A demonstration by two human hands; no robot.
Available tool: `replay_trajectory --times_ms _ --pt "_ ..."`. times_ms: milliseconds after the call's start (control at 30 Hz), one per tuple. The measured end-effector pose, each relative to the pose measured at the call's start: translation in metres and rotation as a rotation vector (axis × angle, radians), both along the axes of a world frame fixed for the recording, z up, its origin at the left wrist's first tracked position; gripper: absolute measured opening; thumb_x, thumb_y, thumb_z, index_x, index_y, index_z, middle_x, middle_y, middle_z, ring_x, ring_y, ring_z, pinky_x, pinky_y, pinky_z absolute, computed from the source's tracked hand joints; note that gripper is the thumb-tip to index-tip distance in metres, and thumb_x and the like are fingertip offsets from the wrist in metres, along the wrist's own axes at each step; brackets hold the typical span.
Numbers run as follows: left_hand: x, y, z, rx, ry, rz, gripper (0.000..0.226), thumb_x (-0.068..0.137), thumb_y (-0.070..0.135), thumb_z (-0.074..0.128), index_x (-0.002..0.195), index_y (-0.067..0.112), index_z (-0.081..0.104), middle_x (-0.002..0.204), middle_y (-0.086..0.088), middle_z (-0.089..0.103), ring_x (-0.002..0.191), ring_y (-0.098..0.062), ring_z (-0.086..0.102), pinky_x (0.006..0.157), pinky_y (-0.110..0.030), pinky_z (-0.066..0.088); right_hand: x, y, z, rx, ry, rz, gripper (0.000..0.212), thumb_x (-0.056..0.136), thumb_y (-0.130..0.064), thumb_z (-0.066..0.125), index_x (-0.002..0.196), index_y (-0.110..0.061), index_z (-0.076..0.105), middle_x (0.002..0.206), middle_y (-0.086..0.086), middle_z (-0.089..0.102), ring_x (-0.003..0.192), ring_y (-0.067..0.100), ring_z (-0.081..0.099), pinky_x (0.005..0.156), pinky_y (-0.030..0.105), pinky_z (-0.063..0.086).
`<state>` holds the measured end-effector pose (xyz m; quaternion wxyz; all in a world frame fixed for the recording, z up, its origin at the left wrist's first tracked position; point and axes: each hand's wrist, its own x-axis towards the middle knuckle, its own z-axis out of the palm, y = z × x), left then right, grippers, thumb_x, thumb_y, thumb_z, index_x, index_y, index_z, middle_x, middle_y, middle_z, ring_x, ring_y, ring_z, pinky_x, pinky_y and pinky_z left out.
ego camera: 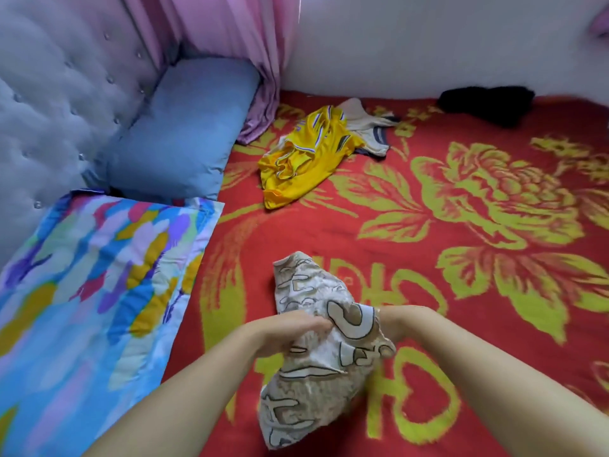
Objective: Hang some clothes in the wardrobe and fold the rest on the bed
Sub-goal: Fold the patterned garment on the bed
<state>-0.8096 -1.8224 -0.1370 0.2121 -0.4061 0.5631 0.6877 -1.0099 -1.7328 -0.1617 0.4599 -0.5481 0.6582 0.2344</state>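
Holding a beige patterned garment above the near edge of the bed, the left hand pinches its cloth with curled fingers. The right hand is mostly hidden behind the fabric, so its grip cannot be told. Folding looks barely begun: no folded pile shows, and 3 garments lie loose farther up the bed, a yellow jersey, a cream top touching it, and a black garment well apart. No wardrobe is visible. No writing can be read.
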Motion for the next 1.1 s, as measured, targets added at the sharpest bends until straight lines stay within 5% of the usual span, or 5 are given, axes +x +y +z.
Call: replay_trajectory --times_ms 100,500,767,933,1100 --pt "-0.002 0.008 -0.034 -0.118 -0.068 0.075 0.033 0.094 0.040 0.050 0.103 0.010 0.061 0.120 -0.016 0.051 0.082 -0.015 0.060 0.076 -0.024 0.048 -0.016 0.023 -0.011 0.055 0.160 -0.032 0.033 0.090 0.002 0.041 0.116 0.004 0.062 0.110 0.016 0.064 0.089 0.026 0.057 0.080 0.037 0.048" --pt "-0.027 -0.037 -0.145 -0.137 -0.139 0.432 0.024 0.100 0.020 0.040 0.106 0.011 0.061 0.090 -0.008 0.065 0.072 -0.016 0.060 0.061 -0.024 0.051 -0.014 -0.031 -0.147 -0.427 0.088 -0.624 0.075 0.096 -0.025 0.053 0.153 -0.013 0.006 0.158 0.012 0.018 0.138 0.025 0.032 0.110 0.042 0.034" --pt "-0.023 -0.055 -0.150 0.121 -0.034 0.678 0.034 0.095 0.050 0.048 0.103 0.018 0.059 0.098 -0.008 0.064 0.089 -0.024 0.063 0.068 -0.032 0.056 0.071 -0.057 -0.117 -0.526 -0.301 -0.696 0.038 0.093 -0.018 0.048 0.130 -0.022 0.056 0.095 -0.004 0.068 0.077 0.008 0.061 0.076 0.023 0.050" --pt "-0.018 -0.072 -0.094 -0.156 -0.029 0.712 0.011 0.089 -0.002 0.054 0.093 0.000 0.064 0.066 -0.012 0.063 0.053 -0.021 0.060 0.044 -0.021 0.048 0.094 -0.042 -0.043 -0.177 -0.587 -0.390 0.049 0.093 -0.025 0.052 0.141 -0.030 0.042 0.077 -0.015 0.062 0.061 -0.008 0.058 0.063 0.010 0.045" --pt "-0.039 -0.074 0.016 -0.162 0.279 0.519 0.012 0.091 0.006 0.054 0.092 0.011 0.065 0.081 -0.009 0.069 0.071 -0.022 0.065 0.070 -0.031 0.051 0.025 -0.057 0.046 -0.575 -0.162 -0.722 0.023 0.091 -0.012 0.043 0.076 -0.023 0.059 0.070 -0.001 0.061 0.057 0.013 0.053 0.049 0.022 0.039"
